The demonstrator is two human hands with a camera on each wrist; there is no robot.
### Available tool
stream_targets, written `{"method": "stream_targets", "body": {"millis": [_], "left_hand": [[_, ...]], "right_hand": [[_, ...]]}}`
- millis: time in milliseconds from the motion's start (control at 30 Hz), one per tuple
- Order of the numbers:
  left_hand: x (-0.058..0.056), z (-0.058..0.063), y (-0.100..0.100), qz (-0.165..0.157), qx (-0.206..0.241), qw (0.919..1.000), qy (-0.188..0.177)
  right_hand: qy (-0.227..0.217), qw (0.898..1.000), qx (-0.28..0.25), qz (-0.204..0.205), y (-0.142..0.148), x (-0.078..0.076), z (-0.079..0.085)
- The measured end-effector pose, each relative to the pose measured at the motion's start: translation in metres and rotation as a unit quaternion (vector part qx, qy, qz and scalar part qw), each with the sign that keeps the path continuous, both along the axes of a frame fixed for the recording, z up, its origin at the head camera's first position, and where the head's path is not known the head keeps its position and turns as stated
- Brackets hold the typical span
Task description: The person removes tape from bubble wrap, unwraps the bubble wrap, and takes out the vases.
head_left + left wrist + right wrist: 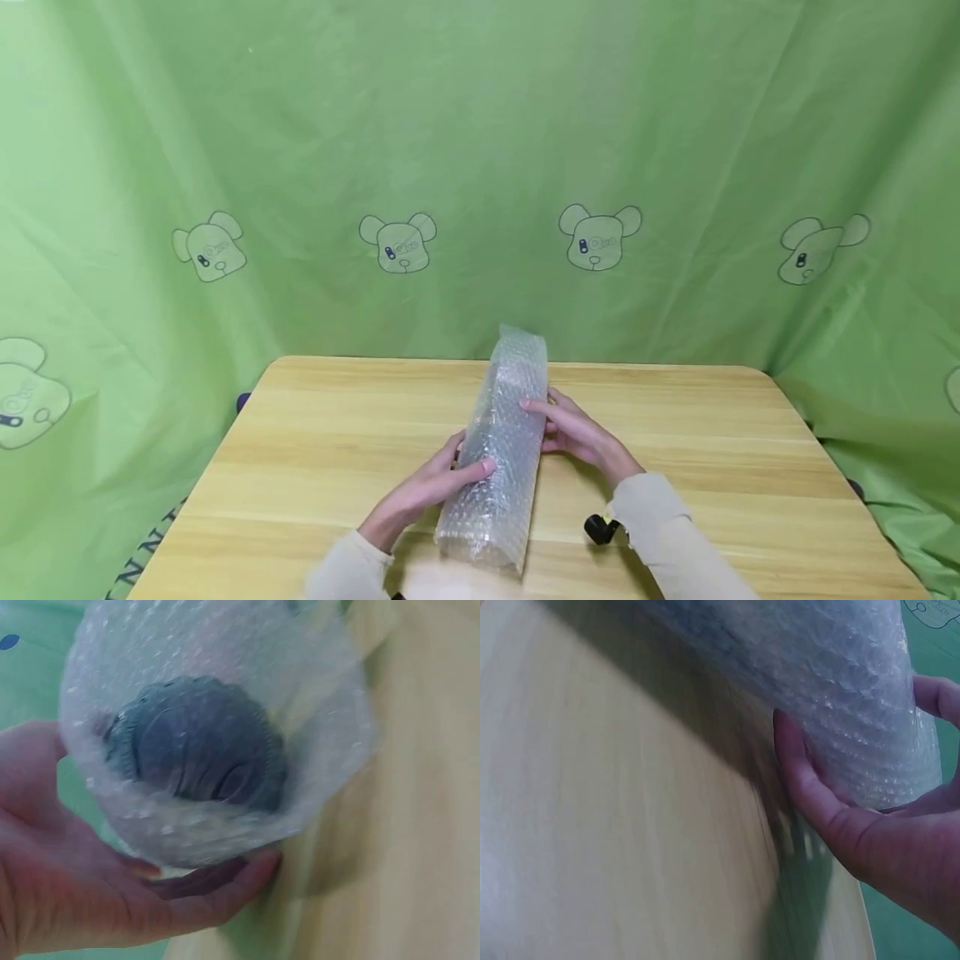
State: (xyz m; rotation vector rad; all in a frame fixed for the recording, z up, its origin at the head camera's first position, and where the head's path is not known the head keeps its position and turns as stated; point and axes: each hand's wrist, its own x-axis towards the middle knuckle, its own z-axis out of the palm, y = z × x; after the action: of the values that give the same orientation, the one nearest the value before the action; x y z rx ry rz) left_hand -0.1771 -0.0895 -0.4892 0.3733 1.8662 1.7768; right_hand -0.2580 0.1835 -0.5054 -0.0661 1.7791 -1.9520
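Note:
A long bundle of clear bubble wrap (504,442) is held tilted above the table, its far end higher in the head view. My left hand (429,485) grips its lower left side, thumb on top and fingers underneath. On the right side, farther up, my right hand (581,432) holds it between thumb and fingers. Through the open near end, the left wrist view shows a dark blue-grey round thing (202,742) with a scalloped rim inside the wrap. Its kind cannot be made out, and the wrap hides the rest.
The wooden table (690,433) has rounded far corners. Behind and beside it hangs a green curtain (480,150) printed with bear heads. A small black device (600,529) sits at the right sleeve's cuff.

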Motion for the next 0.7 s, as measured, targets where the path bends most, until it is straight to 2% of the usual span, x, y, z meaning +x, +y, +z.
{"method": "stream_targets", "body": {"millis": [233, 400, 700], "left_hand": [[0.008, -0.005, 0.005, 0.044, 0.009, 0.9990, -0.009], [0.009, -0.005, 0.006, 0.056, 0.019, 0.9980, -0.023], [0.008, -0.003, 0.012, 0.070, 0.023, 0.9972, -0.016]], "right_hand": [[-0.008, 0.999, -0.003, 0.042, -0.006, -0.012, 0.002], [-0.020, 0.998, -0.004, 0.061, -0.010, -0.018, 0.006], [-0.032, 0.996, -0.025, 0.079, -0.009, -0.022, 0.004]]}}
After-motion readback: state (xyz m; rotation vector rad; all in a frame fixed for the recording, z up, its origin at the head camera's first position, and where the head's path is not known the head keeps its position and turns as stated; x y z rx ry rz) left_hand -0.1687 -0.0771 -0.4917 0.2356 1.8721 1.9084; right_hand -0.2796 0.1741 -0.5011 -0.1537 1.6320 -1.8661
